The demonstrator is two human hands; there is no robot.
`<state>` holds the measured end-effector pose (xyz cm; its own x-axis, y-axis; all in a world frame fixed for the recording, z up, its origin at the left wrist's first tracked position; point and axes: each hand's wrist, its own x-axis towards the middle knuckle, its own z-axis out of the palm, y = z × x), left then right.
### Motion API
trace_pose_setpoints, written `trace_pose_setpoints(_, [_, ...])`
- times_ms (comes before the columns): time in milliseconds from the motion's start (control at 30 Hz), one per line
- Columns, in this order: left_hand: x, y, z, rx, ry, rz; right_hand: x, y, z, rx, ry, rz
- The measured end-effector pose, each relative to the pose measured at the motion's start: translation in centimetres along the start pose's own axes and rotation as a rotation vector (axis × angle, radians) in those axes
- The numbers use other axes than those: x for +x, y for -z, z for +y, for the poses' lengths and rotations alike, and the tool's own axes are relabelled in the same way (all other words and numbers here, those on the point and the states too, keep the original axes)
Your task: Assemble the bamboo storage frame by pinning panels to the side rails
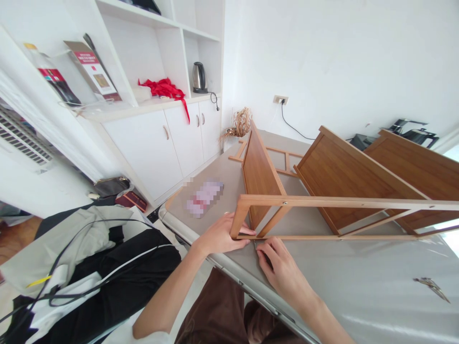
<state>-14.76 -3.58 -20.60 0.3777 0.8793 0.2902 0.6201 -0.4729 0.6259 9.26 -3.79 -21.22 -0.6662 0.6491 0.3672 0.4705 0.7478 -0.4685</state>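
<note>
A wooden shelf unit (322, 200) lies on its side on the grey table, its brown boards standing upright between slim side frames. My left hand (224, 234) is closed around the lower corner of the near side frame (241, 217), with fingers behind the rail and thumb in front. Just right of it, my right hand (278, 260) pinches a small metal piece that looks like a screw (255, 244), against the lower rail near the nearest board (261, 167). The fingertips partly hide this piece. Screw heads show in the upper rail.
Several loose metal pieces, apparently screws (432, 288), lie at the right of the grey table (358, 282). A blurred printed packet (204, 198) lies left of the shelf. Clothes and cables (107, 258) are heaped at left. White cabinets (143, 138) stand behind, with a kettle (199, 77).
</note>
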Motion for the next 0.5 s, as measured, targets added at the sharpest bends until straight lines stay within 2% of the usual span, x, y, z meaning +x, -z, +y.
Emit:
trace_pose_setpoints(333, [-0.06, -0.02, 0.01, -0.002, 0.021, -0.007, 0.26, -0.1, -0.2, -0.083, 0.012, 0.018])
trace_pose_setpoints(500, [-0.05, -0.13, -0.11, -0.006, 0.015, 0.002, 0.16, -0.38, -0.74, -0.244, 0.043, 0.013])
